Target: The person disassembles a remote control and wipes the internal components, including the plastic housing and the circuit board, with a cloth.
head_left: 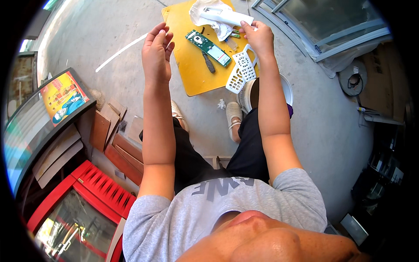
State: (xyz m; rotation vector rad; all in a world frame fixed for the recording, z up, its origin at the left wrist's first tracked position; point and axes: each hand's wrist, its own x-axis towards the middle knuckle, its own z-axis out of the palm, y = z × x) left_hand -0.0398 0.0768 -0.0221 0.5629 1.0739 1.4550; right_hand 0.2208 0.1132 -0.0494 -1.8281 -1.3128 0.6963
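Note:
My right hand (260,40) pinches the end of a long white plastic casing piece (233,17) above the far right of a yellow tabletop (182,61). My left hand (157,54) hangs by the table's left edge, fingers loosely curled and apart, with nothing visible in them. A green circuit board (209,48) with a pale screen lies mid-table. Beside it is a screwdriver (208,63) with a dark handle. A white remote-control cover (242,66) full of button holes lies at the table's right edge, below my right hand. Green batteries (235,33) sit close to the casing.
Crumpled white wrapping (200,11) lies at the table's far side. A bucket (248,96) stands against its right near corner. Wooden boards (114,122) and a red-framed cabinet (80,192) are at left. A glazed frame (323,26) stands far right.

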